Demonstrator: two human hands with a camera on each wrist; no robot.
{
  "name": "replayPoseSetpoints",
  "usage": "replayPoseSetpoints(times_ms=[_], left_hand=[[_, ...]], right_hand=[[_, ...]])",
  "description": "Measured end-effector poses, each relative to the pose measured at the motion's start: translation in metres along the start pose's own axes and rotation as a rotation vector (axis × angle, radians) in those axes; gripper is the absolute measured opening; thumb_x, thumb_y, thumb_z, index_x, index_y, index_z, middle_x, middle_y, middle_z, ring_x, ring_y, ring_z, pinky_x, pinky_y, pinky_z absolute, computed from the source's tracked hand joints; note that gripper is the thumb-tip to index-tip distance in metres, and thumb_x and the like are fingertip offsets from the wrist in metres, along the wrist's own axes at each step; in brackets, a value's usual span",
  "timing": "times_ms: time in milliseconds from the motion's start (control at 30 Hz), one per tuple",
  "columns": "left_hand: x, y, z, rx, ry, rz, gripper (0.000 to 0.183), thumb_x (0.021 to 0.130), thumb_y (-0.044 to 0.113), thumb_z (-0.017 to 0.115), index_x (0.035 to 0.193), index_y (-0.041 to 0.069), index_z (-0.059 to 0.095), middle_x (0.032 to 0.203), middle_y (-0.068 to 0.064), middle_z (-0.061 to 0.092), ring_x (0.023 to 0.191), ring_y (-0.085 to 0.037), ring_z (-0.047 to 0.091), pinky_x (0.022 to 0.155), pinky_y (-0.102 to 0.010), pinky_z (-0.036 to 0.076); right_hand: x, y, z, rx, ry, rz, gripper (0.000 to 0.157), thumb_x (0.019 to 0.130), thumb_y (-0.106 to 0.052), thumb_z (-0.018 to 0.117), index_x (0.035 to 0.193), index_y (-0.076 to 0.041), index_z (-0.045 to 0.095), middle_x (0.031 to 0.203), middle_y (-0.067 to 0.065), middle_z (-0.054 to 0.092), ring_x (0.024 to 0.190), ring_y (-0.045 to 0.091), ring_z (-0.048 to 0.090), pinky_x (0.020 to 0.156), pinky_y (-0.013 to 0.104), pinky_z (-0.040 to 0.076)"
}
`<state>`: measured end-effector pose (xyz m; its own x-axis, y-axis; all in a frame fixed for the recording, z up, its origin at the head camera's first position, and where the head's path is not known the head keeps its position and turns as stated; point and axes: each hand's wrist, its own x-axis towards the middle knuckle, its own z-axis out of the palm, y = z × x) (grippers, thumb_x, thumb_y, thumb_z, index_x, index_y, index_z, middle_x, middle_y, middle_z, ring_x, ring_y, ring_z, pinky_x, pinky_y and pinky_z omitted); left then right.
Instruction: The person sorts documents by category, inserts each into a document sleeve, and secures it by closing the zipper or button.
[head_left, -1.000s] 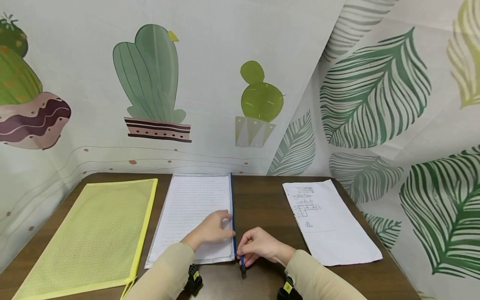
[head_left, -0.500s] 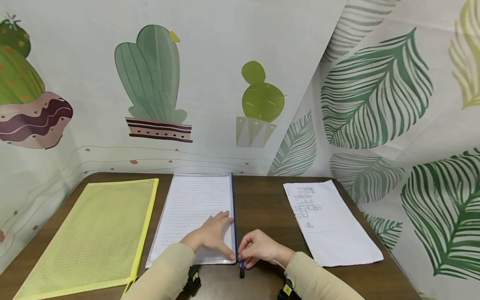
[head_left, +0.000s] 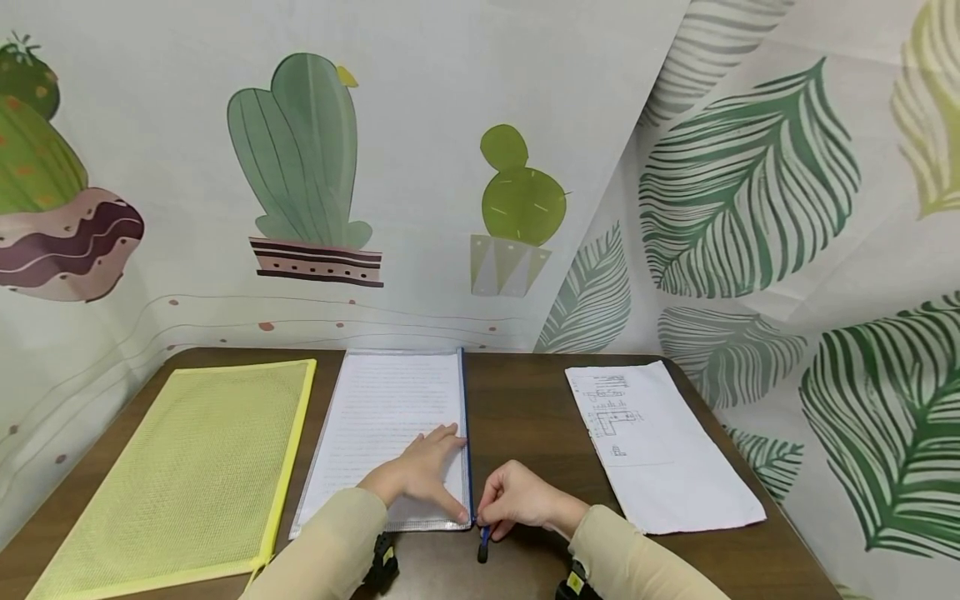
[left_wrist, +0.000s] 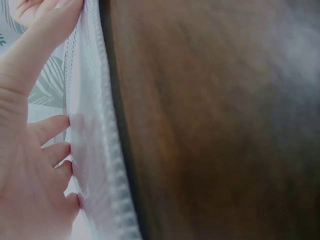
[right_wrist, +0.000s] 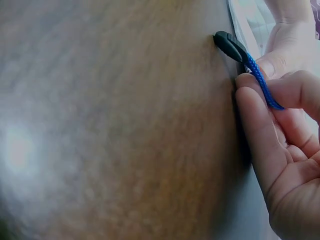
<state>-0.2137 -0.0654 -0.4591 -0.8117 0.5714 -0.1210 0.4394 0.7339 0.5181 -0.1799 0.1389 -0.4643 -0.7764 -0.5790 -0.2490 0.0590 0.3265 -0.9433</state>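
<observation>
A clear zip pouch (head_left: 378, 400) holding a printed sheet lies on the table, its blue zipper (head_left: 463, 392) running along the right side. My left hand (head_left: 426, 468) rests on the lower right of the pouch, fingers spread near the zipper and thumb by the bottom corner. At that corner my right hand (head_left: 519, 497) pinches the blue cord zipper pull (right_wrist: 259, 80) between thumb and fingers. The cord's black end (right_wrist: 229, 46) sticks out past the fingertips, towards the near side. The zipper slider itself is hidden behind the fingers.
To the left lies a yellow mesh zip pouch (head_left: 187, 467), a thin yellow strap at its near corner. A white sheet with line drawings (head_left: 660, 458) lies on the right of the brown wooden table (head_left: 517, 400). Behind hangs a printed cloth (head_left: 427, 167) with cacti.
The left hand has flattened onto the pouch, its thumb coming down to the bottom corner. The right hand has shifted slightly nearer, still pinching the zipper pull.
</observation>
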Motion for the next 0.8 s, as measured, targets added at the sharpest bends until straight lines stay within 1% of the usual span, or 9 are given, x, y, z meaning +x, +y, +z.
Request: replayPoseSetpoints(times_ms=[167, 467, 633, 800], left_hand=[[-0.001, -0.001, 0.001, -0.004, 0.006, 0.002, 0.111, 0.053, 0.056, 0.085, 0.141, 0.004, 0.040, 0.154, -0.020, 0.026, 0.142, -0.037, 0.022, 0.114, -0.058, 0.018], [-0.001, -0.003, 0.004, 0.008, 0.029, 0.030, 0.112, 0.052, 0.058, 0.084, 0.140, 0.004, 0.040, 0.153, -0.019, 0.028, 0.142, -0.037, 0.024, 0.113, -0.059, 0.020], [-0.001, -0.003, 0.004, 0.014, 0.031, 0.032, 0.113, 0.053, 0.059, 0.083, 0.141, 0.004, 0.039, 0.153, -0.019, 0.028, 0.142, -0.037, 0.024, 0.113, -0.058, 0.020], [-0.002, -0.001, 0.003, 0.014, 0.033, 0.035, 0.113, 0.053, 0.058, 0.084, 0.141, 0.003, 0.039, 0.153, -0.021, 0.027, 0.142, -0.038, 0.024, 0.113, -0.058, 0.020]], right_hand=[[0.002, 0.002, 0.001, 0.012, 0.017, -0.011, 0.012, 0.071, 0.006, 0.066, 0.073, 0.018, 0.062, 0.062, 0.016, 0.067, 0.050, 0.011, 0.062, 0.048, 0.029, 0.055], [0.006, 0.005, 0.001, 0.005, 0.041, -0.015, 0.011, 0.071, 0.007, 0.066, 0.073, 0.017, 0.062, 0.060, 0.009, 0.066, 0.050, 0.010, 0.062, 0.048, 0.027, 0.055], [0.009, 0.003, 0.000, -0.005, 0.052, -0.017, 0.010, 0.071, 0.006, 0.066, 0.073, 0.016, 0.062, 0.060, 0.009, 0.066, 0.051, 0.011, 0.062, 0.048, 0.027, 0.055], [0.011, 0.001, -0.002, -0.010, 0.068, -0.026, 0.010, 0.072, 0.007, 0.066, 0.073, 0.016, 0.062, 0.060, 0.009, 0.066, 0.051, 0.011, 0.062, 0.049, 0.030, 0.056]])
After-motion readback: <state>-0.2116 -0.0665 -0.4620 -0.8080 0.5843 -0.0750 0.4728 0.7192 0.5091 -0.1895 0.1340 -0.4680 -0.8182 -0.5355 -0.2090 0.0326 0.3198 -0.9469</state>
